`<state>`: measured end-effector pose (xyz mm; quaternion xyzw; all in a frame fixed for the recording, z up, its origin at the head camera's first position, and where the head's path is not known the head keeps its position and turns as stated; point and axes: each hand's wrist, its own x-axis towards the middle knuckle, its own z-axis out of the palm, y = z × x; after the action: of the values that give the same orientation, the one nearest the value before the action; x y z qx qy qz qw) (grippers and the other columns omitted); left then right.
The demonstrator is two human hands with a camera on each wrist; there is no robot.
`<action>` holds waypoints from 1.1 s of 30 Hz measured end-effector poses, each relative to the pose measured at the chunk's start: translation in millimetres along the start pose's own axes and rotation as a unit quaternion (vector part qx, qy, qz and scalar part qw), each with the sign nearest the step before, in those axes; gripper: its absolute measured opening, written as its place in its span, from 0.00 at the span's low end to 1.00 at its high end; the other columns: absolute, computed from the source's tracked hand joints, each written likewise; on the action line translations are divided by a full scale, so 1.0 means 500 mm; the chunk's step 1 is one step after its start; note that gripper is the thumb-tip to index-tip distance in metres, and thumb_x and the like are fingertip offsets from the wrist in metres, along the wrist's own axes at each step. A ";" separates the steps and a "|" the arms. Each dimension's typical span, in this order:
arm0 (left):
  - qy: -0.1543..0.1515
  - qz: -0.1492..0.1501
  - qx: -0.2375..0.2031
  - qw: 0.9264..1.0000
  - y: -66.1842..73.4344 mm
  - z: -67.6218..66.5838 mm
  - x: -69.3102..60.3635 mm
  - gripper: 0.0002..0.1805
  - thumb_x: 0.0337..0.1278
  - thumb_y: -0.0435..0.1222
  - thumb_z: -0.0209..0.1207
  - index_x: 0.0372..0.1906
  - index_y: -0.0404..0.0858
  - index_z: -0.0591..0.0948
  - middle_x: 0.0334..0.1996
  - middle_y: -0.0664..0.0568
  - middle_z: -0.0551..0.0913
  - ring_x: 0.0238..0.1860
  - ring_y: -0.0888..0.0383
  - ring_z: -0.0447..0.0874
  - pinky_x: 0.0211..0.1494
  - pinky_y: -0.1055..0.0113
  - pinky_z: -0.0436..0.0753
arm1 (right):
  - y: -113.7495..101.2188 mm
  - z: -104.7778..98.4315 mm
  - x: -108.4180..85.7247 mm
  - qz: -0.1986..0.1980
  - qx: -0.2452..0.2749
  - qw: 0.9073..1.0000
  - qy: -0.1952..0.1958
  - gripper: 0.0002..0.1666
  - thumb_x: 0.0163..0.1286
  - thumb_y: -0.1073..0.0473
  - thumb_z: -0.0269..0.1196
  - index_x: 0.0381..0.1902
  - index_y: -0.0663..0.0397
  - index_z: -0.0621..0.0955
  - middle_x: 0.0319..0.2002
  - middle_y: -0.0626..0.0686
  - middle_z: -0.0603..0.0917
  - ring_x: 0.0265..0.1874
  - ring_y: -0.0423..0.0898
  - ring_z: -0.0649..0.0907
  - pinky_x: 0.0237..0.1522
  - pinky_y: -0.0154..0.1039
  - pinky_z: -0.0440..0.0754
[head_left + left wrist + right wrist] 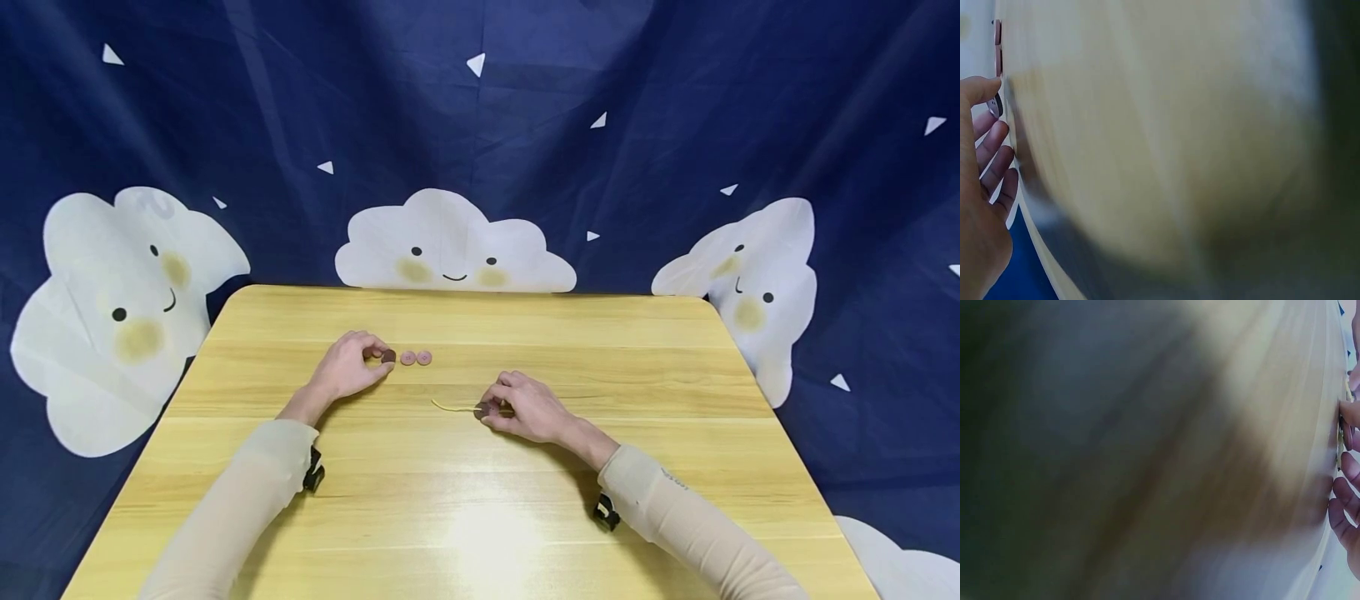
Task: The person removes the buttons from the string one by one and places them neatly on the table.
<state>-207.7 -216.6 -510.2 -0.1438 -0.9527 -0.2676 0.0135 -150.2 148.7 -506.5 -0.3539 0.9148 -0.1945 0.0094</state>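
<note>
A dark brown button (388, 356) is pinched between the thumb and forefinger of my left hand (351, 364); the left wrist view shows this button (997, 106) on edge at the thumb tip. Just right of it, two pinkish buttons (408, 357) lie side by side on the table. My right hand (527, 407), nearer the front, pinches another dark button (482, 410). A yellow string (452, 407) runs leftward from that button, its free end on the tabletop. More yellow shows between the right fingers, which partly hide whatever is strung there.
The light wooden table (600, 333) has rounded far corners. Behind it hangs a dark blue curtain (540, 125) with white clouds and small triangles. A bright glare lies on the tabletop at the front. Black straps (313, 471) sit at both wrists.
</note>
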 end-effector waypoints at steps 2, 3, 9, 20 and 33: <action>-0.002 0.002 0.003 1.000 0.003 0.001 0.001 0.17 0.61 0.48 0.69 0.48 0.41 0.88 0.44 0.49 0.87 0.52 0.48 0.82 0.60 0.48 0.81 | 0.000 -0.001 0.000 -0.002 -0.002 1.000 0.001 0.15 0.68 0.44 0.72 0.49 0.38 0.88 0.37 0.41 0.82 0.38 0.39 0.77 0.39 0.30 0.76; -0.003 0.002 0.003 1.000 0.004 0.001 0.001 0.18 0.61 0.48 0.69 0.48 0.41 0.88 0.44 0.49 0.87 0.52 0.48 0.82 0.60 0.48 0.81 | -0.001 -0.001 0.000 -0.003 -0.003 1.000 0.002 0.15 0.68 0.44 0.72 0.49 0.38 0.88 0.37 0.41 0.82 0.38 0.39 0.78 0.39 0.30 0.76; -0.006 0.001 0.004 1.000 0.006 0.002 0.002 0.18 0.62 0.48 0.68 0.49 0.41 0.88 0.44 0.49 0.86 0.52 0.48 0.81 0.60 0.49 0.81 | -0.002 -0.001 -0.001 -0.004 -0.008 1.000 0.003 0.16 0.68 0.43 0.72 0.49 0.39 0.88 0.38 0.42 0.82 0.38 0.39 0.77 0.39 0.30 0.75; -0.005 0.007 0.004 1.000 0.002 0.007 0.007 0.17 0.61 0.47 0.70 0.48 0.42 0.89 0.41 0.50 0.84 0.47 0.50 0.79 0.54 0.53 0.80 | -0.001 0.000 -0.001 -0.004 -0.009 1.000 0.005 0.15 0.68 0.43 0.72 0.49 0.38 0.88 0.38 0.42 0.82 0.38 0.39 0.77 0.40 0.31 0.76; -0.007 0.003 -0.004 1.000 0.004 0.006 0.006 0.16 0.61 0.47 0.70 0.48 0.43 0.89 0.41 0.51 0.83 0.49 0.51 0.78 0.55 0.54 0.78 | 0.000 0.000 -0.001 0.000 -0.008 1.000 0.000 0.16 0.68 0.43 0.72 0.50 0.38 0.88 0.38 0.41 0.82 0.39 0.39 0.77 0.42 0.32 0.77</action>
<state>-209.9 -212.8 -511.3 -0.1484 -0.9512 -0.2703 0.0073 -149.7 149.1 -506.7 -0.3544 0.9163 -0.1867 0.0064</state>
